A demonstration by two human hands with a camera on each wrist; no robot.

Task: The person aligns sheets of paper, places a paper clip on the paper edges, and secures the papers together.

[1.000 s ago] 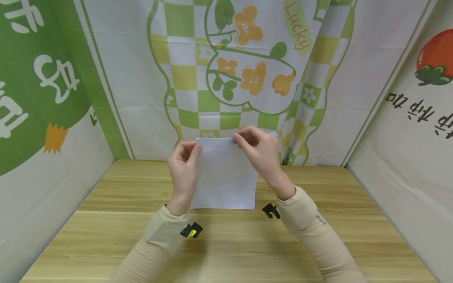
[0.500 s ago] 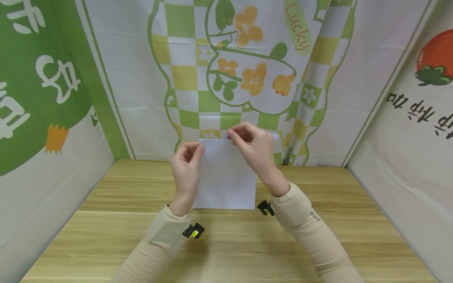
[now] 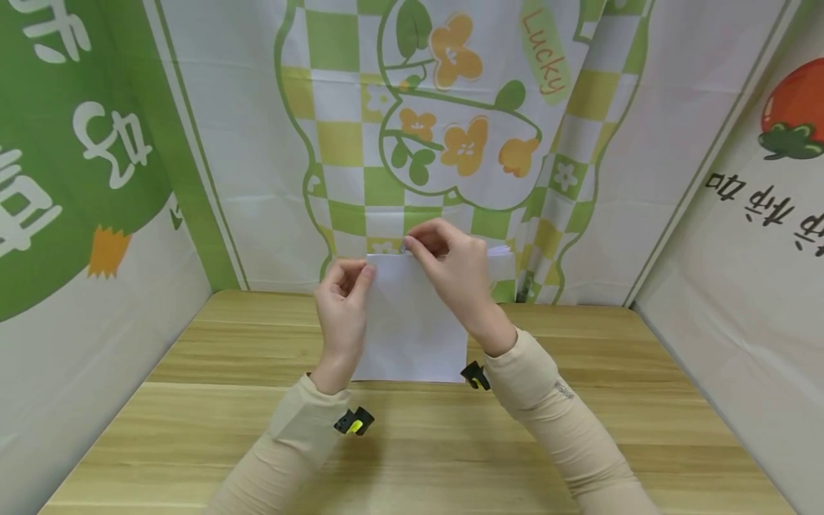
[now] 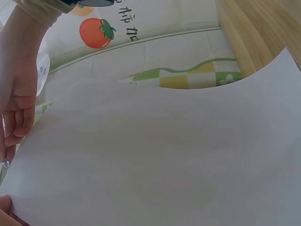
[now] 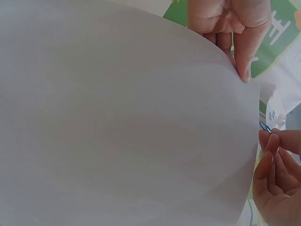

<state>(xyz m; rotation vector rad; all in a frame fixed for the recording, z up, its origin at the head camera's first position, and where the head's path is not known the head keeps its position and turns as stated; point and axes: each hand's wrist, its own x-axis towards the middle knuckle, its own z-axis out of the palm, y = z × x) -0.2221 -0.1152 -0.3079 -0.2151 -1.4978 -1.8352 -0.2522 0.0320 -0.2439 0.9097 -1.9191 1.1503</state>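
Note:
Several white sheets of paper stand upright over the table, their top edges fanned at the right. My left hand pinches their upper left corner between thumb and fingers. Close to the top edge, my right hand pinches a small blue paper clip between thumb and index finger. In the right wrist view the clip's looped end points toward the paper edge, just beyond it. The left wrist view shows the right hand past the sheet, with the clip at its fingertips.
The wooden table spreads in front and to both sides. A green and white checked curtain hangs close behind the paper. In the right wrist view, a pale rounded thing with blue marks shows beyond the right hand.
My right hand has moved left along the paper's top edge with the paper clip, toward the left hand. The left hand keeps its pinch on the corner, shifting slightly right.

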